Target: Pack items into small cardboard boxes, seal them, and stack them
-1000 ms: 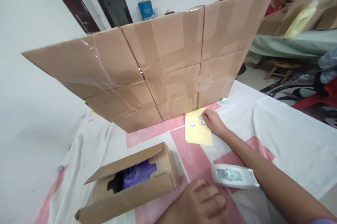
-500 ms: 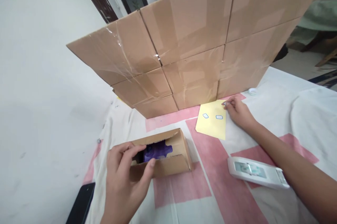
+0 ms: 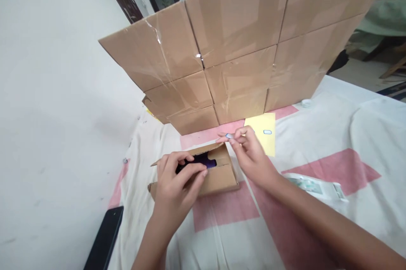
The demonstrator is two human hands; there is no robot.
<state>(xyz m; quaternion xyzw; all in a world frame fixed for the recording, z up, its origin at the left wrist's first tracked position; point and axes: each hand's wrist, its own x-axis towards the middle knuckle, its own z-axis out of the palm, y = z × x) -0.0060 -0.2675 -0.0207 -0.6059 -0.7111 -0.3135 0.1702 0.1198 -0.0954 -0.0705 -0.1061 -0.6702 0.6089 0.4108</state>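
A small cardboard box (image 3: 218,180) lies on the cloth with its top flaps parted and something purple (image 3: 207,161) inside. Over its left part is my left hand (image 3: 177,181), thumb and fingers apart at the opening, touching the flaps, with nothing visible held. My right hand (image 3: 250,151) pinches a small white sticker with a blue edge (image 3: 229,136) above the box's back right corner. Behind that hand lies a yellow sheet (image 3: 269,145), partly covered, bearing a blue-edged white sticker (image 3: 267,132).
A tall taped cardboard panel (image 3: 237,67) stands across the back. A black phone (image 3: 104,238) lies at the front left. One white device (image 3: 320,187) rests beside my right forearm. A small white round object (image 3: 306,103) sits near the panel's right end.
My right hand has moved left from the yellow sheet to the box, carrying a sticker. My left hand has shifted right and up in view, along with the box.
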